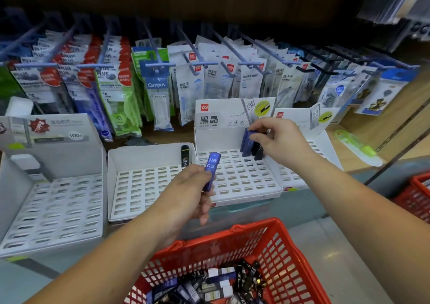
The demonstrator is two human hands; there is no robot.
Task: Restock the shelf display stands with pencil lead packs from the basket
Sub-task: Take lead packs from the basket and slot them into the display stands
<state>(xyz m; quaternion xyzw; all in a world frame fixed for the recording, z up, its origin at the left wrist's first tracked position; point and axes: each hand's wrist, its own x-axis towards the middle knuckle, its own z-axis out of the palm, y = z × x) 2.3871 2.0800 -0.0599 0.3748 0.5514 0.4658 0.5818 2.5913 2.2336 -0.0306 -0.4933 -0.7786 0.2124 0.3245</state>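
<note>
My left hand (194, 191) grips a blue HB 0.5 lead pack (211, 172), tilted upright over the front of the white slotted display stand (242, 180). At that stand's back row, my right hand (278, 139) pinches the top of another blue lead pack (247, 142), which stands beside two dark packs (257, 151). A red basket (277, 250) sits below me with several loose lead packs (209, 285) inside. One black pack (185, 156) stands alone in the back corner of the neighbouring stand (139, 187).
A larger slotted stand (53, 208) is at the left and another white stand (309, 145) at the right. Hanging packets on pegs (158, 64) fill the back wall. A green correction tape (358, 145) lies on the wooden shelf. A second red basket (416, 194) is at the right edge.
</note>
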